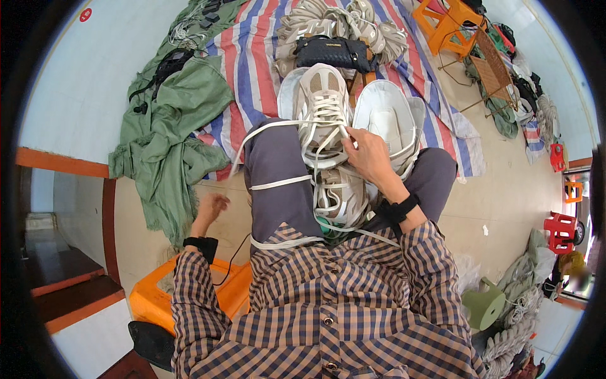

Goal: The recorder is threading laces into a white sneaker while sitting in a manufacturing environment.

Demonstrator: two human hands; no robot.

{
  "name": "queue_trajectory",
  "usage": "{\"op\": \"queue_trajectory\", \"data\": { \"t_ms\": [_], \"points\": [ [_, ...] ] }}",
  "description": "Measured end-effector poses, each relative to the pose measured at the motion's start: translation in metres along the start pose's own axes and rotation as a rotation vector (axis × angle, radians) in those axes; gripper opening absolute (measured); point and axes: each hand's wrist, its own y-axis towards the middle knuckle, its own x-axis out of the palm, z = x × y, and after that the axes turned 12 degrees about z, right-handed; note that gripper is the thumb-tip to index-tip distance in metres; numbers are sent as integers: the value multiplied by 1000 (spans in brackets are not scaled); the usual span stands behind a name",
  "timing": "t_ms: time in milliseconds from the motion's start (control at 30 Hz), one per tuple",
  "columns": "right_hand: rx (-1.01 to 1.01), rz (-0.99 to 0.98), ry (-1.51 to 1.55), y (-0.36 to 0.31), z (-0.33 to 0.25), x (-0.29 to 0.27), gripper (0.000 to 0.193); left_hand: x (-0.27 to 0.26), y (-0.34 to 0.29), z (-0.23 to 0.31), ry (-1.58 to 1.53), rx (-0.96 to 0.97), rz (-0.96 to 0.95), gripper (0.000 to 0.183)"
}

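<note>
A beige and white sneaker (326, 95) lies between my knees, toe pointing away, its laces (329, 106) crossed over the tongue. My right hand (368, 155) is at its right eyelet edge, thumb and forefinger closed on the lace there. From the shoe's left side a long cream lace (273, 126) runs over my left knee and drops toward my left hand (213, 207). That hand is out to the left, its fingers smeared by motion, so its hold on the lace cannot be made out. A second similar sneaker (341, 197) sits in my lap below the first.
White shoe-shaped liners (386, 119) flank the sneaker. Beyond are a black quilted bag (334, 52) and piled sneakers (312, 19) on a striped sheet (249, 57). Green cloth (183, 126) lies left, an orange stool (154, 294) near left. More laces (284, 182) cross my thighs.
</note>
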Motion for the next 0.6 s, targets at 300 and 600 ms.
{"op": "queue_trajectory", "data": {
  "t_ms": [300,600],
  "points": [
    [186,-109,408,8,-29,-27,26,-37,9,138,-361,-265,-415,21],
    [344,-531,623,4,-39,3,55,20,79,291,-716,31,-236,18]
  ]
}}
